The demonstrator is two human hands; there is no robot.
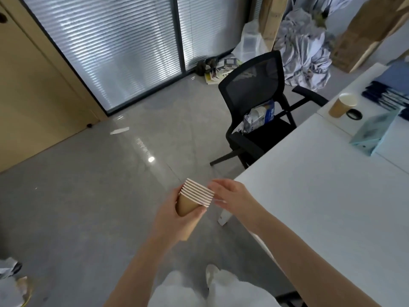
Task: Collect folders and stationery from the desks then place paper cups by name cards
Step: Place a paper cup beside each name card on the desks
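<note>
My left hand [174,214] grips a nested stack of brown paper cups [194,199] around its lower body, held over the floor just left of the white desk's corner. The stack's several white rims point up and to the right. My right hand [230,197] has its fingertips spread at the top rims of the stack; whether they pinch a cup I cannot tell. One brown paper cup [342,105] stands upright on the white desk [321,185] at the far right. A light blue folder [374,131] and dark blue folders [387,94] lie beyond it.
A black mesh office chair [254,103] stands left of the desk with a plastic bag of cups [259,116] on its seat. A black ring-shaped object [354,114] lies beside the lone cup. Papers, crumpled sheets and cardboard boxes clutter the far floor by the blinds.
</note>
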